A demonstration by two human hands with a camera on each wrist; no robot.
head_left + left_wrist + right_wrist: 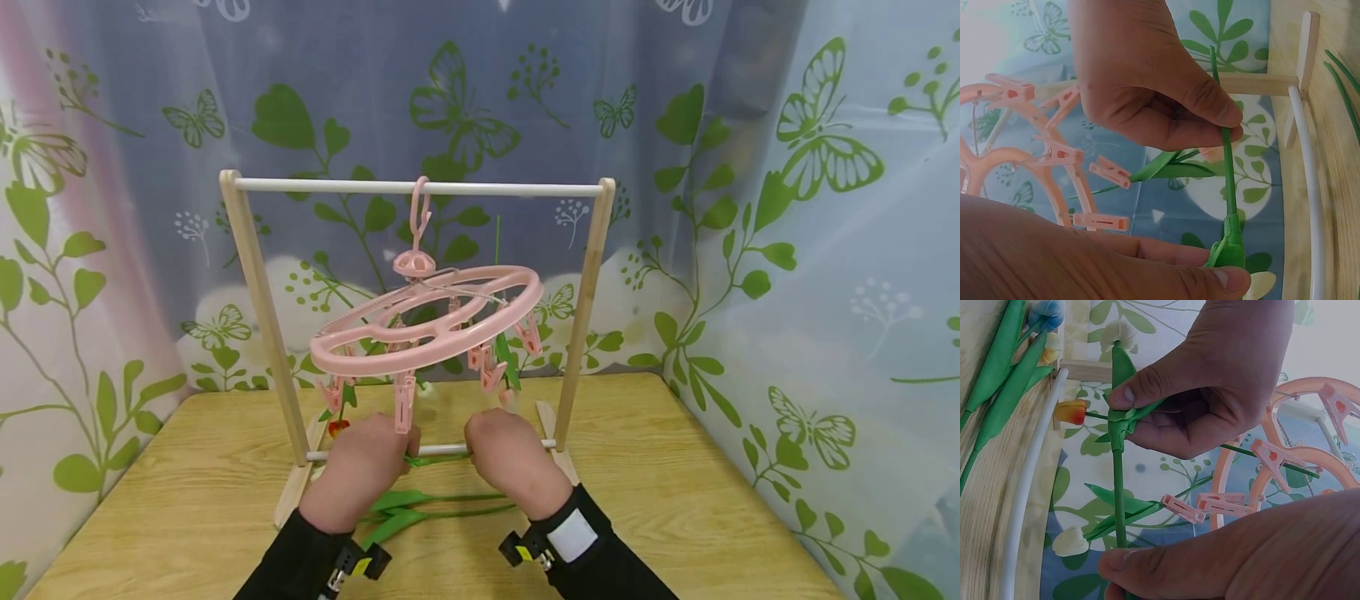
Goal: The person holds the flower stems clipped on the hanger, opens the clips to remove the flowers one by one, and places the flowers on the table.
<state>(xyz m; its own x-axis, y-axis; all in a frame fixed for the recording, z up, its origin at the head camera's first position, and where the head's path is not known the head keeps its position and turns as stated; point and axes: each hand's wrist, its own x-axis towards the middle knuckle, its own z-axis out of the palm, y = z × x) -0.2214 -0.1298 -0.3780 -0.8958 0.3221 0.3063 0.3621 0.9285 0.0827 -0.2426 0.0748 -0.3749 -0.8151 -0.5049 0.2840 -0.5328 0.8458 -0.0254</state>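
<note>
My left hand pinches a white artificial tulip at its leafy part, just behind the bloom. Farther along, the thumb and fingers of my right hand pinch the same tulip's green stem. The stem stretches between both hands, below a pink round clip hanger and close to the rack's lower white bar. Pink pegs dangle from the hanger. Among them hang a red-orange tulip and another white tulip, blooms lowest. In the head view my hands hide most of the held tulip.
A wooden rack with a white top bar carries the hanger by its hook. Loose tulips with green leaves lie on the wooden table in front; a blue bloom is among them. Patterned curtains surround the table.
</note>
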